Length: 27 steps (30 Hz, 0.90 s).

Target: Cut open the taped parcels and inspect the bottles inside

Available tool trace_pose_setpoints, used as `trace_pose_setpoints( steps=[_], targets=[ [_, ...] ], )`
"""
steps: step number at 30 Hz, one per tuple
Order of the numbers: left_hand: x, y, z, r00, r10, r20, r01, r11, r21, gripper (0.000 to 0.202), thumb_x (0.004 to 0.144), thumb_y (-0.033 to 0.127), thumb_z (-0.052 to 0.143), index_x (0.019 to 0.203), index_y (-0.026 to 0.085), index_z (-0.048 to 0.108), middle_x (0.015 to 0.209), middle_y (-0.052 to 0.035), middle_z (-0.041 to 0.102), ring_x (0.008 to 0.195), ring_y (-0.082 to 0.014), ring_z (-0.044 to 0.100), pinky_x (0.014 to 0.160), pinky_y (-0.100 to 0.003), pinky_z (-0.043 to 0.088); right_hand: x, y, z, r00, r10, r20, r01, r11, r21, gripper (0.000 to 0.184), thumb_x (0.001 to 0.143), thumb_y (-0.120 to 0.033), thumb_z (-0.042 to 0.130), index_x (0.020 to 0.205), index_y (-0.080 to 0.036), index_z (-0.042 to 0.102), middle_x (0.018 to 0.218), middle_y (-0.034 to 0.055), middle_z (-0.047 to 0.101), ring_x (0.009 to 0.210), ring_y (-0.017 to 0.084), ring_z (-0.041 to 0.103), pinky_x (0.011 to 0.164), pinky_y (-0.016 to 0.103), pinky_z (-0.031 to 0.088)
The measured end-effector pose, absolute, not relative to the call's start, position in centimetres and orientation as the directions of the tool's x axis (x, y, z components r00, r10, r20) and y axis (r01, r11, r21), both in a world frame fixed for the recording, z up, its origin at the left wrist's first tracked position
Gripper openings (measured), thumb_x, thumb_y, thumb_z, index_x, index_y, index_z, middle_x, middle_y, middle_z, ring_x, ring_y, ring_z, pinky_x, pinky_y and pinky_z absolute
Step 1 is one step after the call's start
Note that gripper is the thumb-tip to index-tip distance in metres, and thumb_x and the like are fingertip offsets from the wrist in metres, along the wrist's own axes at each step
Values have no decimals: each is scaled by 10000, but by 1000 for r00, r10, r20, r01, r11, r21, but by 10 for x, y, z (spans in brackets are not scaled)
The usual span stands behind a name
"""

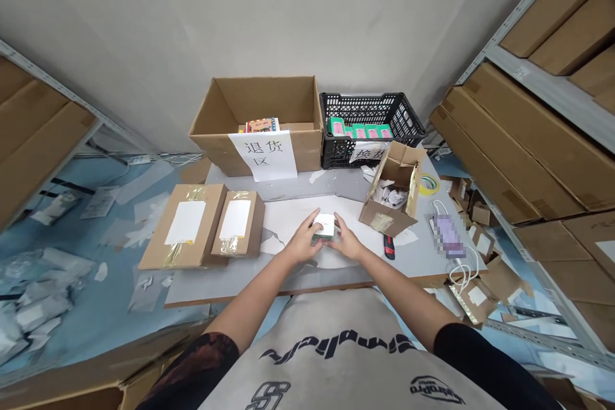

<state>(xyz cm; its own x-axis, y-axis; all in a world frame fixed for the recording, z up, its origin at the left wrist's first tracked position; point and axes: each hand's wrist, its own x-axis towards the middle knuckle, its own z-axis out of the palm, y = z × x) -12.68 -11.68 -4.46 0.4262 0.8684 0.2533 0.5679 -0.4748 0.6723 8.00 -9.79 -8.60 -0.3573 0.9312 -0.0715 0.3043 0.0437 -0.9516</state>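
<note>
My left hand point(302, 241) and my right hand point(346, 242) meet at the middle of the table, both gripping a small white box point(325, 225) from its sides. A greenish item shows under its near edge, partly hidden by my fingers. The box is held just above a sheet of white paper point(298, 221) on the grey table point(269, 291). To the left of my left hand lie two taped cardboard parcels point(185, 227) point(237, 224) with white labels. An open small carton point(391, 189) holding crumpled paper stands beyond my right hand.
A large open carton point(269, 102) with a paper sign point(262, 155) and a black plastic crate point(369, 116) of green-and-pink packs stand at the table's far edge. A red-and-black utility knife point(389, 246) lies nearby. Cartons fill shelves on both sides; plastic packets litter the floor.
</note>
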Motion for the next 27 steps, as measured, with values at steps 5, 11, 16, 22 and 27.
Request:
trace_pose_setpoints(
  steps=[5, 11, 16, 22, 27],
  targets=[
    [-130, -98, -42, 338, 935, 102, 486, -267, 832, 451, 664, 149, 724, 1079, 200, 557, 1415, -133, 401, 1358, -286, 387, 1075, -398, 393, 68, -80, -101, -385, 906, -177, 185, -113, -976, 817, 558, -289, 836, 1293, -272, 481, 1290, 68, 570, 1234, 281, 511, 1049, 492, 389],
    [-145, -65, -24, 295, 955, -4, 167, -48, 985, 417, 707, 225, 697, 1092, 198, 542, 1127, -42, 566, 970, -176, 580, 844, -296, 492, 64, -85, -69, -284, 872, -398, 3, -415, -910, 908, 558, -339, 845, 1371, -356, 441, 1303, 46, 502, 1000, 221, 632, 835, 377, 534],
    [-150, -20, 28, 220, 975, 18, -6, -18, 1000, 460, 755, 339, 706, 1159, 225, 519, 1081, -30, 597, 946, -164, 578, 795, -262, 489, 65, -87, 2, -257, 916, -310, -118, -348, -930, 1017, 590, -301, 857, 1452, -412, 330, 1327, 52, 492, 975, 185, 632, 785, 324, 551],
    [-95, 93, 127, 186, 961, 205, -32, -203, 979, 513, 815, 346, 658, 1281, 257, 463, 1143, -52, 624, 1016, -190, 592, 889, -339, 495, 96, 0, 103, -199, 967, -156, -210, -198, -957, 772, 628, -277, 825, 1322, -367, 498, 1288, 51, 583, 1013, 251, 640, 723, 376, 595],
    [-30, 177, 158, 250, 963, 101, -39, -94, 995, 664, 836, 276, 607, 1439, 318, 332, 1226, -71, 629, 900, -191, 650, 805, -376, 536, 147, 117, 139, -130, 970, -204, -253, -231, -939, 686, 615, -176, 787, 1221, -366, 528, 1130, 10, 648, 899, 230, 669, 745, 496, 599]
  ],
)
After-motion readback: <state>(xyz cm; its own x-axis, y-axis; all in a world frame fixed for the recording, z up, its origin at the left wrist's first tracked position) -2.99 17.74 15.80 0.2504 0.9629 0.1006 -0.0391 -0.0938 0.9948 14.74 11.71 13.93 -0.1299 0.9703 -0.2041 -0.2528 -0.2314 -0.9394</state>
